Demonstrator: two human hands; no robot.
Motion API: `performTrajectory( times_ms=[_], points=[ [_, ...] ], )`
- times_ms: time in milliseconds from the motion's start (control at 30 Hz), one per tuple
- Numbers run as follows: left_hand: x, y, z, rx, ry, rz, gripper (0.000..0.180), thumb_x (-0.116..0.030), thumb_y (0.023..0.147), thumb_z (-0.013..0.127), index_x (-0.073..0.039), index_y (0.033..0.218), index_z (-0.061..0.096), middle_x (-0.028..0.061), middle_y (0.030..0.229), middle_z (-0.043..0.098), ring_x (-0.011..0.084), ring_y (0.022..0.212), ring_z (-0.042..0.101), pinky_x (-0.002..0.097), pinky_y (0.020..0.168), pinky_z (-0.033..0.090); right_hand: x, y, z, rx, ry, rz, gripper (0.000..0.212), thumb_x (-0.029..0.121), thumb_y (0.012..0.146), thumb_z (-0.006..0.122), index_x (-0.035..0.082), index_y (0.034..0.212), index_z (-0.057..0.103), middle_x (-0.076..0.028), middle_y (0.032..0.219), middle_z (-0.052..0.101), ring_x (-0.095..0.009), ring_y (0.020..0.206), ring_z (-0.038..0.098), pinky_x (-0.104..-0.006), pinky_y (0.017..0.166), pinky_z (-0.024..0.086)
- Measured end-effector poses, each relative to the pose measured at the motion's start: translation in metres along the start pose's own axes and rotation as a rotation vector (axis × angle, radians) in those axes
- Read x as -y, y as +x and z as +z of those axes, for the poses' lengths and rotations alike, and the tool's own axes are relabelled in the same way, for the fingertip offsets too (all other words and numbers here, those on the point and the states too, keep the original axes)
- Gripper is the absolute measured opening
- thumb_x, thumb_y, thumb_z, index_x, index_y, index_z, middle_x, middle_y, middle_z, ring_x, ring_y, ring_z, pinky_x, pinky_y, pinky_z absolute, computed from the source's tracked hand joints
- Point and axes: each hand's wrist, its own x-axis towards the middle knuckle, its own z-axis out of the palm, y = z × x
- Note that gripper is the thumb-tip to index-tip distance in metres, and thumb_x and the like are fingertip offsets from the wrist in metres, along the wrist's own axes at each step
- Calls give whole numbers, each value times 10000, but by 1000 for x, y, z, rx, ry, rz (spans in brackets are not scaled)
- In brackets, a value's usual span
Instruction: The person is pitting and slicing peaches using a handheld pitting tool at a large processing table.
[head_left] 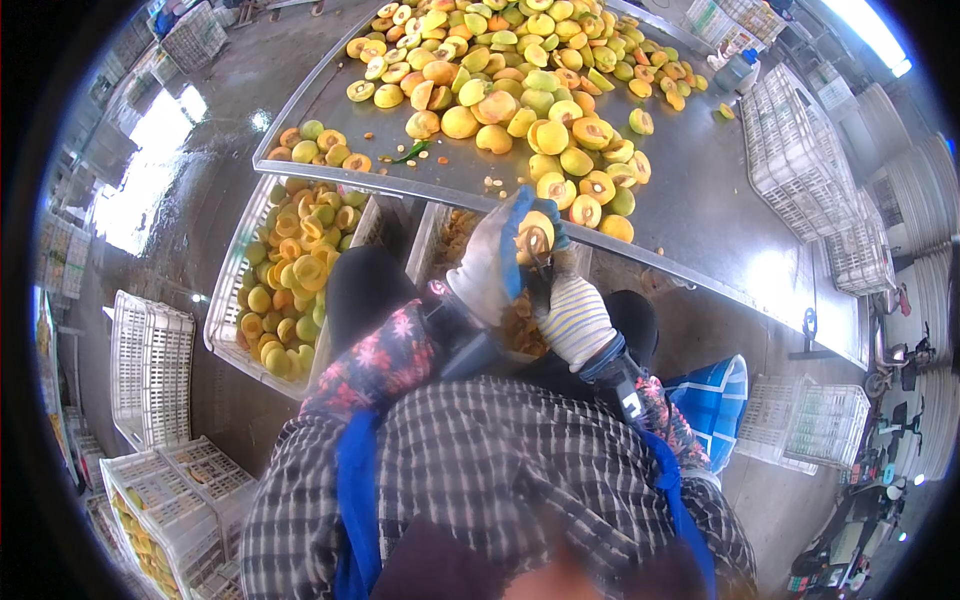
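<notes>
My left hand (484, 262), in a white and blue work glove, is closed round a yellow peach half (530, 228) with its cut face showing. My right hand (577, 322), in a striped knit glove, grips a small dark pitting tool (541, 278). The tool's metal tip touches the cut face around the stone hollow. Both hands are together above my lap, just in front of the near edge of a metal table (690, 215). On the table lies a big heap of halved peaches (520, 90), some with brown stones in them.
A white crate (228, 290) of peach halves stands left of my knees. Between my knees, partly hidden, is another crate (428, 235) with brownish scraps. A few stones and a green leaf (411, 152) lie on the table. Stacked white crates (795, 150) stand at right; a blue checked bag (712, 400) is beside me.
</notes>
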Motion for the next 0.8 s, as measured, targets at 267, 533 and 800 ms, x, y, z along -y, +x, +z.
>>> performTrajectory(
  times_ms=[267,533,800],
  points=[
    [13,3,-18,-81,695,197,295,-133,934,475,30,1180,472,137,1017,574,221,905,584,331,817,476,-19,0,10,-43,791,-193,488,100,895,511,-27,1314,296,-256,1161,495,-360,1085,499,-363,917,395],
    [13,1,-25,-56,781,230,418,-202,907,527,68,1211,430,128,958,588,198,847,594,330,774,491,-9,4,-5,136,105,42,316,213,855,491,15,1097,439,-236,800,614,-384,694,612,-461,604,492],
    [8,1,-27,109,1424,438,370,-227,914,528,1,1193,445,66,890,612,145,797,605,247,684,520,-15,-2,21,-150,356,-289,372,169,824,535,-9,1124,407,-256,787,595,-425,719,592,-468,619,475]
  ],
)
